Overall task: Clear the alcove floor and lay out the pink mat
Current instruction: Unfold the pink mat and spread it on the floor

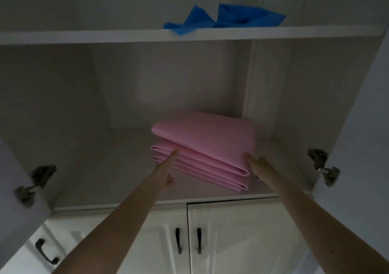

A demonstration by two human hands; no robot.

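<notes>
Early stage; pink mat (207, 145) is lying folded on the cupboard shelf (105, 168); left hand (168, 164) and right hand (257, 164) are touching its sides, fingers straight, grip not closed; alcove floor unseen; laying-out remaining.

Folded mat (207, 145) on lower shelf (105, 168), right of centre; cloth (223, 18) apparently on upper shelf (84, 36).
</notes>
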